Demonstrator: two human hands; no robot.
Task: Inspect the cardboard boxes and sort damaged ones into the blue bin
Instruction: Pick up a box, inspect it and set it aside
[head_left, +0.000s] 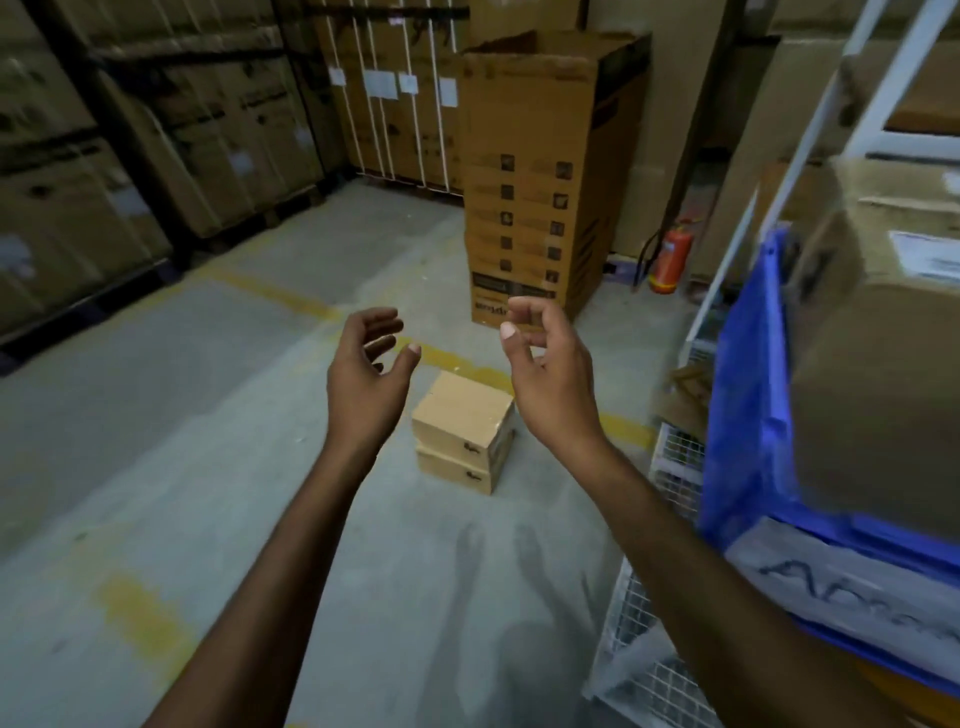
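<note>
**Hands.** Left hand (366, 364) and right hand (545, 384) are raised over the grey concrete floor (218, 415) with fingers loosely curled, and neither holds anything.

**Task items.** Two small tan cardboard boxes are stacked, the upper small box (460, 415) sitting squarely on the lower small box (452, 470). They stand on the floor below and between the hands, apart from both. No dent or tear shows (the frame is blurred, so that proves little).

**Destination.** The blue plastic bin (748, 415) is at the right, raised on a white wire-mesh cage (670, 467). A large brown cardboard carton (872, 364) fills most of its visible opening.

**Surroundings.** A tall open-topped brown carton (530, 182) stands upright behind the stack, with a red fire extinguisher (672, 254) beyond it.

**Risks, as judged:**
- Lifting the stack as one could let the upper small box slide off the lower and drop, damaging a sound box.
- Checking only the top and near faces would miss faults on the undersides or far sides — a mis-sort.
- The bin looks crowded, so a box pushed in may perch on the large carton or the rim and tumble out.
- The cage stands close on the right, and the right forearm may catch it on the reach down.
</note>
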